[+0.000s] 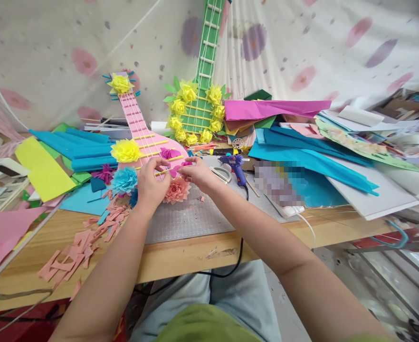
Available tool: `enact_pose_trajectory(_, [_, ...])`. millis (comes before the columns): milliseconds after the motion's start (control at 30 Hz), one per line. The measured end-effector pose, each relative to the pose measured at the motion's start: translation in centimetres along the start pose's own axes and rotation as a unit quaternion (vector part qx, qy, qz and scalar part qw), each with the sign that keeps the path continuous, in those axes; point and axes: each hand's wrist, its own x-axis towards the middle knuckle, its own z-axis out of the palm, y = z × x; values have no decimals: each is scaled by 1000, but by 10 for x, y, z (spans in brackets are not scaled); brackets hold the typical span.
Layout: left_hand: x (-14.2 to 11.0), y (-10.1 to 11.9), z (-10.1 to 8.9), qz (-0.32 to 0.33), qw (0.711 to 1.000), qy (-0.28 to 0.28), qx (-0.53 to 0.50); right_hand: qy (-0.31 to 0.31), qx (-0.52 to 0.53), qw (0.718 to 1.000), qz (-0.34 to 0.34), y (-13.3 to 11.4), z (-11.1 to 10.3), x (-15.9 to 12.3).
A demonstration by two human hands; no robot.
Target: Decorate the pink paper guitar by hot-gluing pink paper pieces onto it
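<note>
A pink paper guitar (134,124) with white strings and yellow strips stands tilted before me. It bears a yellow paper flower (126,150), a light blue one (124,180), a coral one (177,191) and a small magenta one (169,153). Over its lower body, my left hand (151,184) curves thumb and fingers around the left side of a magenta paper flower (175,171). From the right, my right hand (200,173) pinches the same magenta paper. The fingers partly hide this flower, so whether it touches the guitar is unclear.
A blue glue gun (235,167) and scissors (221,175) lie right of my hands on the grey cutting mat (191,221). Coral paper scraps (83,247) litter the left side. Behind stands a green paper guitar (204,71); blue paper (302,156) is stacked at right.
</note>
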Motion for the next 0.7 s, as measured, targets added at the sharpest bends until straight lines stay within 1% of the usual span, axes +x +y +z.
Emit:
enact_pose_trajectory(100, [4,-1,-7,70,994,-53,72,-14,-4,999,33,-9,-4,-3])
enact_pose_trajectory(233, [3,-1,-8,121,978,-96,138,-44,-32,997,49,-17,-6,-8])
enact_pose_trajectory(367, [1,-1,-6,148,968,-94,178,-51,-76,995,31,-19,-5,-10])
enact_pose_trajectory(467, [2,-2,-6,147,969,-84,181,-57,-105,993,18,-22,-7,-11])
enact_pose_trajectory(533, [2,-2,-7,142,971,-78,177,-62,-126,990,7,-24,-12,-10])
enact_pose_trajectory(600, [2,-1,-7,133,973,-77,174,-59,-157,986,-25,-24,-20,-6])
enact_pose_trajectory(667, [1,1,-7,119,975,-80,172,-40,-199,974,-103,-22,-31,0])
enact_pose_trajectory(700, [1,1,-6,110,976,-81,171,-24,-225,962,-156,-20,-37,4])
